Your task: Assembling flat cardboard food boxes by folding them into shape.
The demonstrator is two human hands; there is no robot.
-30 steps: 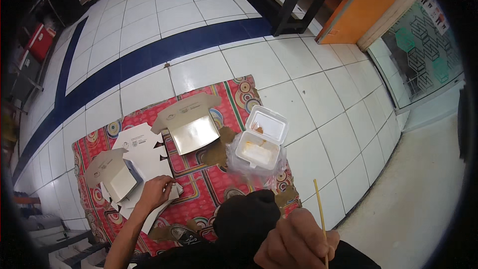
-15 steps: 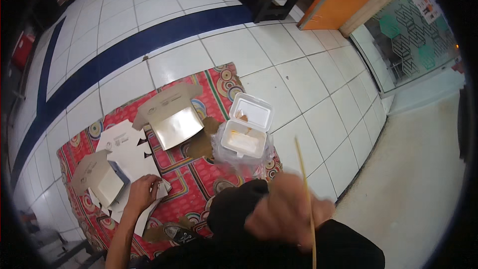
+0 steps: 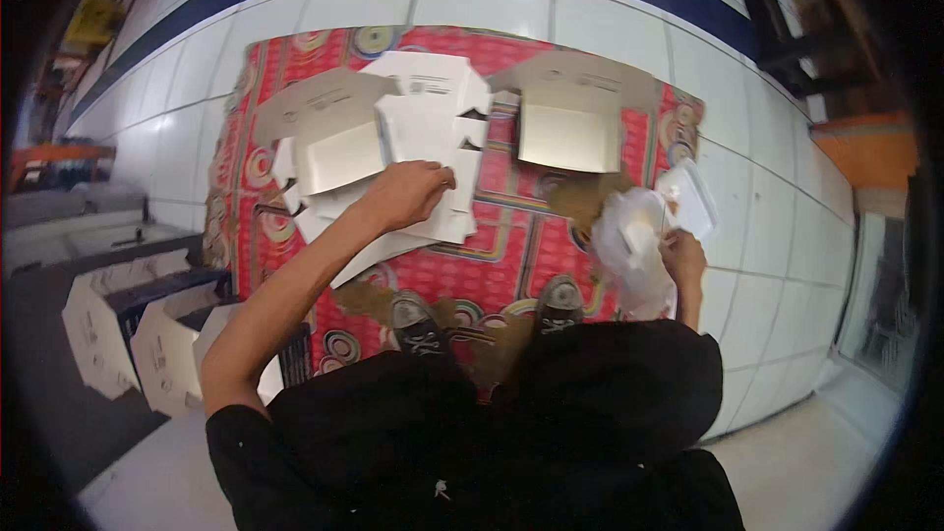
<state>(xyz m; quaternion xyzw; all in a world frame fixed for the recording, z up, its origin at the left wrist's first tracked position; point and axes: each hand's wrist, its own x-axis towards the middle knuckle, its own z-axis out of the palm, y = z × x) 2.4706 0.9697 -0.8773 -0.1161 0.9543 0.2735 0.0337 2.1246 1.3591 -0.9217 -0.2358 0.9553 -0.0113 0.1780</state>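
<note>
My left hand [image 3: 405, 197] rests over a stack of flat white cardboard box blanks [image 3: 423, 123], its fingers curled together; whatever they hold is hidden. Just left of it stands a part-folded box [image 3: 339, 159] with its lid flap raised. My right hand [image 3: 683, 258] is closed at the hinge side of an open white foam food container [image 3: 696, 199]. A crumpled clear plastic bag [image 3: 619, 236] lies against that container, left of the hand. What the right fingers pinch is too small to make out.
Another open box [image 3: 570, 133] stands on the red patterned mat [image 3: 511, 285], whose surface is worn brown in places. Several folded boxes [image 3: 162, 349] stand at lower left. My shoes [image 3: 559, 305] are on the mat. White floor tiles [image 3: 767, 216] surround it.
My right hand has come down from a blurred raised position, where a thin yellowish stick showed by it, to the foam container. The view has turned; my left hand stays over the blanks.
</note>
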